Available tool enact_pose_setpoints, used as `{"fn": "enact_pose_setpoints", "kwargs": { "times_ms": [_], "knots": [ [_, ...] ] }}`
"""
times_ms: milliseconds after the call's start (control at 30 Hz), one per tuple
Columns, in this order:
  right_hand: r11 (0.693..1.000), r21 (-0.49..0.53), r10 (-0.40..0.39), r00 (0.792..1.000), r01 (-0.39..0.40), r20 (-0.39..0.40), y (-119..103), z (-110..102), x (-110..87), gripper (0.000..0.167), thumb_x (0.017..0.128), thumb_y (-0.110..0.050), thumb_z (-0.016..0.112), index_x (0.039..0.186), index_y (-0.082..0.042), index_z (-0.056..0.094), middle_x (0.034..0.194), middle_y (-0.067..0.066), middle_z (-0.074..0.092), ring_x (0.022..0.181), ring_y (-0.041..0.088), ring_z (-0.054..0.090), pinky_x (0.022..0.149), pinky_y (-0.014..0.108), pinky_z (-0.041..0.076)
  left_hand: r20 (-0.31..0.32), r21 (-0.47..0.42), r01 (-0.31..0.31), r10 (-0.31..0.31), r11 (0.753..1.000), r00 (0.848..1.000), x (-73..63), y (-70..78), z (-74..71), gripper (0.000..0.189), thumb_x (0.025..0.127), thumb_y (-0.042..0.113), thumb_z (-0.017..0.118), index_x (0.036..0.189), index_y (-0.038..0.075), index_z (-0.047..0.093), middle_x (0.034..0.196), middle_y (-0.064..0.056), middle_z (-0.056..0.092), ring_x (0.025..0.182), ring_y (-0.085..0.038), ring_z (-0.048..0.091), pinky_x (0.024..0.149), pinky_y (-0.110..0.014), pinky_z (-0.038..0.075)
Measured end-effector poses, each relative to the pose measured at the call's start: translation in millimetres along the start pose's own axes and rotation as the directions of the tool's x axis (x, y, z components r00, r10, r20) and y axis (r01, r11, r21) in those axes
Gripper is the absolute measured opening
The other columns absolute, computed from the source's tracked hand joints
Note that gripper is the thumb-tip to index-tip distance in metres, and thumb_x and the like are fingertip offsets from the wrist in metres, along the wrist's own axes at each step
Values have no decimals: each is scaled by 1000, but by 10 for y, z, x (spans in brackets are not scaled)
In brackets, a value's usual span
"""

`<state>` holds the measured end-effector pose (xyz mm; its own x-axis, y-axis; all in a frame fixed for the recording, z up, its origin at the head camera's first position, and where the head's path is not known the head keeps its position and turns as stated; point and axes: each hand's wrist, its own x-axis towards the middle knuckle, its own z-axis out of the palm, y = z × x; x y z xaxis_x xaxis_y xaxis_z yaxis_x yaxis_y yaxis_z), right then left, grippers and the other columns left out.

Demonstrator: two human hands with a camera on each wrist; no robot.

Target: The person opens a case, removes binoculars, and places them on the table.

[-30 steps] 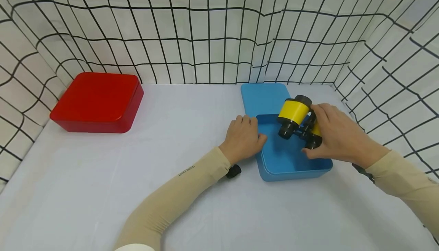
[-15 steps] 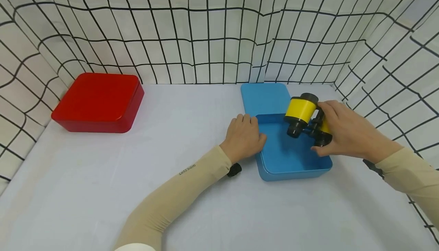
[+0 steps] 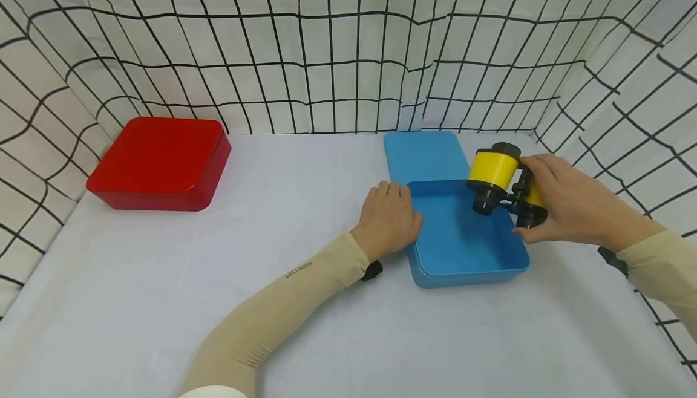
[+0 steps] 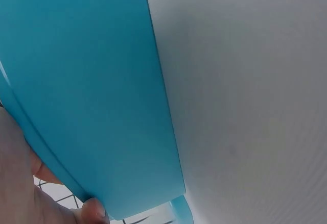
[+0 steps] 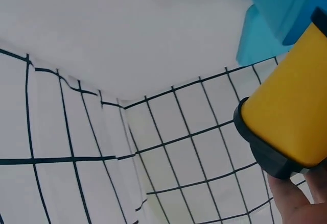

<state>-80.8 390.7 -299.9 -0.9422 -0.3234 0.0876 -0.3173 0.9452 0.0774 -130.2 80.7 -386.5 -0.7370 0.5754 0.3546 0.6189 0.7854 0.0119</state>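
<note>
Yellow-and-black binoculars (image 3: 494, 169) hang tilted over the back right part of an open blue box (image 3: 468, 279). My right hand (image 3: 579, 204) grips them from the right side, thumb at the near end and fingers at the far end. In the right wrist view one yellow barrel (image 5: 291, 101) fills the right side, with fingertips at its black end. My left hand (image 3: 386, 219) holds the left rim of the box. The left wrist view has the box's outer wall (image 4: 92, 91) close up, with fingers curled over its edge. Inside, the box shows only its bare floor.
A blue lid (image 3: 427, 156) lies flat behind the box. Far to the left a closed red box (image 3: 158, 159) stands on the white table (image 3: 305, 349). Dark grid lines on pale walls (image 3: 327, 47) bound the table at the back and sides.
My right hand has moved to the right and slightly back, carrying the binoculars from over the middle of the blue box toward its back right corner. The left hand stays on the rim.
</note>
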Motion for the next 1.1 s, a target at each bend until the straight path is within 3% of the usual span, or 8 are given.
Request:
{"fn": "enact_pose_setpoints", "kwargs": {
  "times_ms": [100, 333, 633, 900, 1000, 1100],
  "knots": [
    [1000, -11, 13, 1000, -13, 4, 61, 12, -4, 125, 58, -60, 94, 150, 2, 36, 144, 28, 47, 114, 42, 55, 92, 64, 57, -14, 9, -1, 1, 1000, 1000, -9, -1, 1, 26, 98, 26, 53, 76, 13, 51, 69, -1, 45, 64, -17, 33, 58, -25, 13],
    [999, -20, 35, 999, -35, 3, 208, 56, -39, 128, 56, -56, 97, 150, 4, 35, 142, 30, 46, 114, 44, 53, 92, 65, 56, 25, -4, 8, -8, 1000, 1000, -4, -5, 27, 26, 99, 26, 52, 77, 13, 51, 70, 0, 43, 64, -17, 34, 57, -26, 18],
    [996, -13, 91, 996, -91, 3, 397, 105, -103, 134, 51, -51, 101, 149, 8, 32, 141, 34, 41, 111, 48, 48, 92, 70, 52, 6, 17, -2, 2, 1000, 1000, -20, -14, -2, 24, 99, 25, 52, 78, 12, 52, 71, -1, 46, 66, -17, 36, 59, -25, 16],
    [996, -18, 84, 996, -85, -13, 567, 165, -153, 132, 49, -44, 103, 147, 10, 33, 138, 36, 41, 109, 50, 47, 93, 72, 50, -8, 18, -4, 4, 1000, 1000, -33, -19, 1, 25, 98, 25, 52, 77, 13, 51, 70, 0, 44, 65, -17, 34, 59, -24, 13],
    [996, -20, 90, 996, -90, -10, 621, 203, -175, 131, 49, -43, 103, 146, 11, 34, 136, 37, 41, 109, 51, 46, 94, 73, 49, 15, -2, 2, -2, 1000, 1000, -29, -18, 10, 25, 99, 25, 52, 77, 12, 51, 71, 0, 44, 66, -17, 36, 58, -25, 18],
    [996, -27, 90, 996, -91, -15, 667, 238, -200, 132, 47, -43, 103, 145, 13, 35, 135, 38, 41, 108, 51, 45, 94, 73, 49, 79, -26, 19, -17, 999, 997, -12, -7, 14, 25, 100, 26, 50, 80, 12, 52, 74, -1, 46, 69, -18, 40, 59, -27, 25]
  ]
}}
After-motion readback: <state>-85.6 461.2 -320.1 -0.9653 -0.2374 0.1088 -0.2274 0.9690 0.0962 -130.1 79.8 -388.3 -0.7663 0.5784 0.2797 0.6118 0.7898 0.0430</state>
